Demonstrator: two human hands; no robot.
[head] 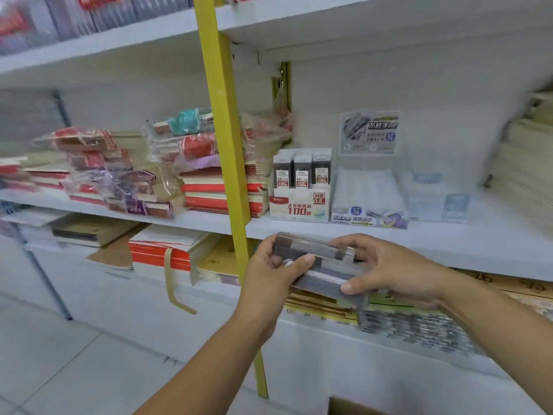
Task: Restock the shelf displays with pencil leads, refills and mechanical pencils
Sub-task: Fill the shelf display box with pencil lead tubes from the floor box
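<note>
Clear plastic lead cases (314, 248), dark inside, are stacked in a small bundle that both hands hold in the air, near the camera and just in front of the edge of the white shelf (449, 244). The left hand (270, 274) has its grip closed around the left end of the bundle, with the thumb lying over the near side and the fingers curled behind. The right hand (395, 271) has its grip closed on the right end, the thumb pressing the lowest case and the fingers mostly hidden behind the bundle. On the shelf, farther away and just above the hands, stands a white display box (300, 206) marked HB 0.5, with three standing packs (302, 172) upright in it. Just beside it on the right is a clear display box (369, 202) with a printed card at its back, and then another clear display (438, 199), which is blurred. Behind the yellow post (227, 139) lie stacks of red notebooks (209, 194).
</note>
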